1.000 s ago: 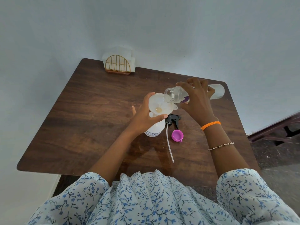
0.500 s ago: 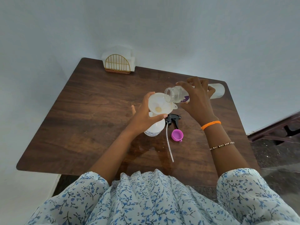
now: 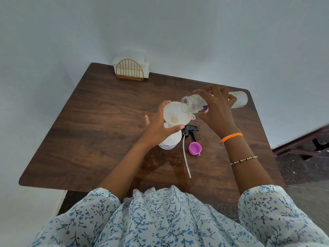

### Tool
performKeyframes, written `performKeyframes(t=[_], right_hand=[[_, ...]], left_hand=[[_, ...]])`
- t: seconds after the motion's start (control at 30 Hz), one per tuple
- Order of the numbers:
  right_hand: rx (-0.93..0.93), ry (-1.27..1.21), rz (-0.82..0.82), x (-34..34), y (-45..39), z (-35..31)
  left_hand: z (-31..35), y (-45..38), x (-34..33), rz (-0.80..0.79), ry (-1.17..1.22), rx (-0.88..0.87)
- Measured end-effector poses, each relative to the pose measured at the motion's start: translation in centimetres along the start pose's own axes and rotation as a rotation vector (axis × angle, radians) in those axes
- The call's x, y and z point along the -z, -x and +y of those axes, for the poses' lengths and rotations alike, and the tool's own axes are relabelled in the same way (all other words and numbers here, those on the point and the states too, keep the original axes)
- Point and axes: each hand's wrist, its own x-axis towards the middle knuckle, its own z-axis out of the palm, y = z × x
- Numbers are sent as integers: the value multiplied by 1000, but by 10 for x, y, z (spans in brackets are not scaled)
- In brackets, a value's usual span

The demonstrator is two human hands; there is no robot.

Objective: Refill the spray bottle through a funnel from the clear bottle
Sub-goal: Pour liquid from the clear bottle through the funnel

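The left hand [image 3: 158,126] is curling thumb and fingers round the white funnel [image 3: 175,115] seated in the spray bottle [image 3: 170,139], while the right hand [image 3: 218,111] is gripping the clear bottle [image 3: 193,104], tipped mouth-down over the funnel's bowl.

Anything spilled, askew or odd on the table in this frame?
Yes: a glossy wet-looking patch spreads over the table in front of the spray bottle, under the dip tube. It looks like spilled liquid, though glare cannot be ruled out. Nothing else stands out.
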Motion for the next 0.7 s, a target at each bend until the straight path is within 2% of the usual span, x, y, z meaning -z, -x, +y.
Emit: performKeyframes(t=[0.7], right_hand=[[0, 7, 10, -1, -1, 0]], left_hand=[[-1, -1, 0, 2, -7, 2]])
